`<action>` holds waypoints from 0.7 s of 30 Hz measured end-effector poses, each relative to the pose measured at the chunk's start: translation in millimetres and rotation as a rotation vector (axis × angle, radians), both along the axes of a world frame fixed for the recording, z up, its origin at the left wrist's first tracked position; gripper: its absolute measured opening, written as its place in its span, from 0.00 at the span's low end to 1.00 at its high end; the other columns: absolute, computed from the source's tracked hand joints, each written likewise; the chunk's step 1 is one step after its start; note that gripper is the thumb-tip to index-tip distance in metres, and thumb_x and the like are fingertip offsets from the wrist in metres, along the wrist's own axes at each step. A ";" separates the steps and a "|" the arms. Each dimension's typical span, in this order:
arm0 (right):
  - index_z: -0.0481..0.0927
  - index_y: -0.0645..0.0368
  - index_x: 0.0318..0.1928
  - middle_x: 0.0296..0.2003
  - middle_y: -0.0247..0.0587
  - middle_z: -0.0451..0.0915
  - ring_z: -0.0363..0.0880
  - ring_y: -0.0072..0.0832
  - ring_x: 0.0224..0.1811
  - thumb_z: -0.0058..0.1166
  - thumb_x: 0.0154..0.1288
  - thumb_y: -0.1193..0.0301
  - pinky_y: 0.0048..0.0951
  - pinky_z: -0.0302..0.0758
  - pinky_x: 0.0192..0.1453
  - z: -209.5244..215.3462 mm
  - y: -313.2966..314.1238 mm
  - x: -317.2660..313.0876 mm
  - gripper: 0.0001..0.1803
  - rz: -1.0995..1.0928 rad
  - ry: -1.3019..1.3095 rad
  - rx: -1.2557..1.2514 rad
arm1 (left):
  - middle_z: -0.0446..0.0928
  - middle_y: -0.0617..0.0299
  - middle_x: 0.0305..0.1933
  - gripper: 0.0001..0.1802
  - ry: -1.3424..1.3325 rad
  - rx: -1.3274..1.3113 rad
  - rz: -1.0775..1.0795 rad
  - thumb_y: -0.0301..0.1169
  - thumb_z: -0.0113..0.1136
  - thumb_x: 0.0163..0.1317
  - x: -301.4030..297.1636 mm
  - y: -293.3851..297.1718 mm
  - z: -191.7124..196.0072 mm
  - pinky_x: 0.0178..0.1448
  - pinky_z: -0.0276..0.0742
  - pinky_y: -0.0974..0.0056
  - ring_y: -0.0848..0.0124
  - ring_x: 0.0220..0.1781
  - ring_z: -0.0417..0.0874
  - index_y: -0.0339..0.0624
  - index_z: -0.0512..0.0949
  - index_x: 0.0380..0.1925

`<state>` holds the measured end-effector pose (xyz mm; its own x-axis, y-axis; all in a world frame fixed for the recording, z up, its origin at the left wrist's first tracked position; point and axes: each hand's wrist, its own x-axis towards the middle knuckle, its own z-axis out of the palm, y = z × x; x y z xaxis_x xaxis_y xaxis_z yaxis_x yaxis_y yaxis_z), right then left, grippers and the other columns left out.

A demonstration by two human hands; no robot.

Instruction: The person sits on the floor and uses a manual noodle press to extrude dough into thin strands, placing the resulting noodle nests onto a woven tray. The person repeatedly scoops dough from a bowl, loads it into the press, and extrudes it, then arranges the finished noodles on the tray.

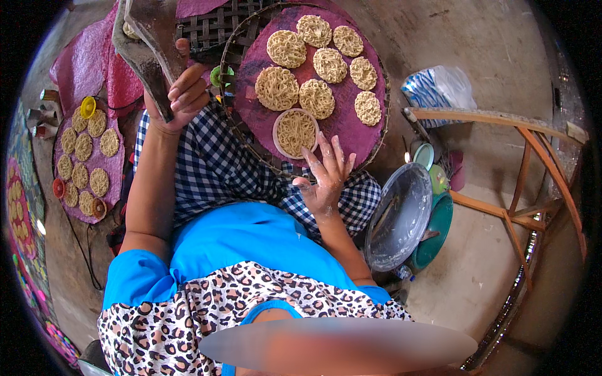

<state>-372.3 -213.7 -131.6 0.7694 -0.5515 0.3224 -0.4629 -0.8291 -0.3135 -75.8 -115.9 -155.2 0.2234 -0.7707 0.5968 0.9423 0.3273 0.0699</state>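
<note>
My left hand (183,97) is wrapped round a worn, dark wooden press-like tool (139,53) with two arms, raised at the upper left. Pale dough shows in its gap. My right hand (327,172), dusted with white, has its fingers spread. Its fingertips are at the near edge of a round white ring (276,139) filled with a nest of pale dough strands (296,133); whether they press on it I cannot tell. The ring lies on a purple sheet (342,135) over a round woven tray (384,81), among several strand nests (316,99).
To the left, another round tray (59,150) carries more nests and small coloured rings (88,106). Right of my knee lean a grey basin (401,216) and a green basin (442,232). Beyond stand a wooden frame (523,169) and a white-and-blue plastic bag (439,91).
</note>
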 end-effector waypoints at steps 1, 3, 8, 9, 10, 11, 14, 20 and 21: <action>0.80 0.50 0.43 0.57 0.42 0.68 0.56 0.45 0.64 0.31 0.54 0.32 0.56 0.30 0.66 -0.9 0.3 1.9 0.39 -0.001 0.017 0.004 | 0.64 0.64 0.20 0.19 0.013 0.053 0.034 0.39 0.38 0.67 -0.7 0.7 0.0 0.23 0.63 0.72 0.77 0.17 0.66 0.45 0.62 0.56; 0.80 0.50 0.45 0.57 0.43 0.67 0.56 0.46 0.63 0.31 0.53 0.32 0.56 0.31 0.66 0.6 -0.2 3.5 0.40 -0.004 -0.001 0.002 | 0.67 0.63 0.19 0.17 0.019 0.137 0.098 0.36 0.43 0.66 -1.1 2.0 0.5 0.17 0.65 0.73 0.76 0.13 0.68 0.46 0.65 0.53; 0.78 0.54 0.46 0.57 0.47 0.66 0.58 0.48 0.61 0.46 0.51 0.38 0.55 0.44 0.64 6.8 -5.9 7.7 0.35 0.049 0.039 -0.048 | 0.63 0.64 0.20 0.22 -0.017 0.020 0.012 0.42 0.34 0.68 1.4 -0.7 0.2 0.25 0.62 0.71 0.76 0.18 0.65 0.46 0.61 0.57; 0.77 0.55 0.47 0.57 0.47 0.66 0.59 0.49 0.61 0.49 0.51 0.40 0.54 0.47 0.63 7.0 -7.1 10.0 0.34 0.068 0.014 -0.047 | 0.63 0.64 0.20 0.22 -0.017 0.010 0.006 0.42 0.35 0.68 1.4 -1.5 0.0 0.25 0.63 0.70 0.76 0.18 0.65 0.46 0.61 0.57; 0.69 0.61 0.54 0.56 0.51 0.65 0.61 0.50 0.58 0.58 0.46 0.44 0.49 0.56 0.60 7.2 -10.6 13.4 0.41 0.061 -0.092 0.057 | 0.63 0.64 0.20 0.22 -0.025 0.001 0.009 0.42 0.35 0.67 1.4 -2.6 -0.1 0.25 0.63 0.70 0.76 0.18 0.66 0.46 0.61 0.57; 0.65 0.63 0.56 0.56 0.52 0.65 0.62 0.50 0.57 0.58 0.45 0.43 0.48 0.57 0.59 6.0 -11.9 17.2 0.45 0.031 -0.092 0.043 | 0.64 0.64 0.20 0.22 -0.034 -0.017 0.005 0.43 0.35 0.67 1.1 -3.3 -0.5 0.25 0.63 0.70 0.76 0.17 0.66 0.46 0.61 0.58; 0.47 0.66 0.63 0.53 0.58 0.65 0.64 0.50 0.53 0.62 0.37 0.40 0.48 0.60 0.55 3.8 -11.5 30.3 0.61 -0.077 0.014 -0.023 | 0.64 0.63 0.20 0.23 -0.057 -0.021 -0.001 0.44 0.35 0.67 0.2 -3.1 0.4 0.25 0.64 0.70 0.76 0.17 0.66 0.47 0.61 0.58; 0.46 0.67 0.64 0.45 0.51 0.69 0.67 0.45 0.46 0.69 0.35 0.49 0.47 0.60 0.50 3.7 -4.7 41.7 0.62 -0.103 -0.087 0.020 | 0.65 0.63 0.21 0.24 -0.073 0.019 0.019 0.45 0.36 0.66 -0.6 1.0 -0.6 0.24 0.63 0.70 0.76 0.17 0.67 0.48 0.61 0.59; 0.46 0.67 0.64 0.44 0.51 0.69 0.67 0.45 0.45 0.70 0.35 0.51 0.47 0.60 0.50 4.4 -4.0 40.8 0.62 -0.103 -0.127 0.066 | 0.65 0.63 0.21 0.24 -0.061 0.014 0.006 0.46 0.36 0.66 -0.4 0.7 -1.1 0.24 0.63 0.70 0.76 0.17 0.67 0.48 0.61 0.59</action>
<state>-331.5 -217.6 -127.3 0.6634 -0.6483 0.3737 -0.4972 -0.7551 -0.4273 -76.2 -115.2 -156.3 0.1917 -0.7776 0.5988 0.9341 0.3319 0.1319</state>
